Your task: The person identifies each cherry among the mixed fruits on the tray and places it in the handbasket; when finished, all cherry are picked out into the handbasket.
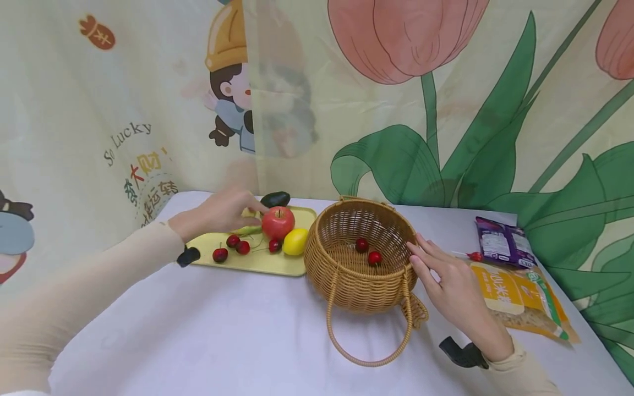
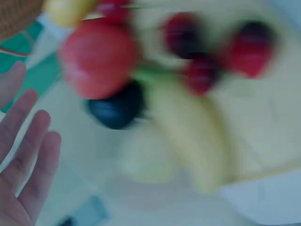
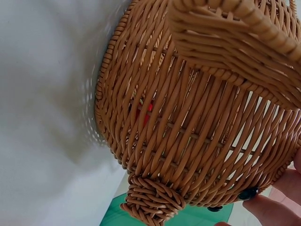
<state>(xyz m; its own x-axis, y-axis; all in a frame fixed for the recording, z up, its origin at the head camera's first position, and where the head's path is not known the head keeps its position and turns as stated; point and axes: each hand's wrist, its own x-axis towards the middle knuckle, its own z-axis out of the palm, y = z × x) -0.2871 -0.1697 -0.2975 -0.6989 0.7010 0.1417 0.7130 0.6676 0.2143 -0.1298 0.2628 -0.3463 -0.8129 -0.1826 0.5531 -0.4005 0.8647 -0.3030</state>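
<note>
My left hand (image 1: 225,210) hovers over the yellow tray (image 1: 267,267), its fingertips right beside a red apple (image 1: 278,223). In the left wrist view its fingers are spread and hold nothing. Around the apple lie a lemon (image 1: 295,242), a dark avocado (image 1: 275,199), several cherries (image 1: 220,254), a banana (image 2: 183,127) and a blurred pale round fruit (image 2: 146,153). My right hand (image 1: 453,283) rests its extended fingers on the right side of the wicker basket (image 1: 366,291), at the rim. Two cherries (image 1: 375,258) sit inside the basket.
The basket's hooped handle (image 1: 369,364) hangs down toward the front. To the right lie an orange food bag (image 1: 520,300), a purple packet (image 1: 504,242) and a small red item (image 1: 475,256). A printed cloth (image 1: 297,110) hangs behind the table.
</note>
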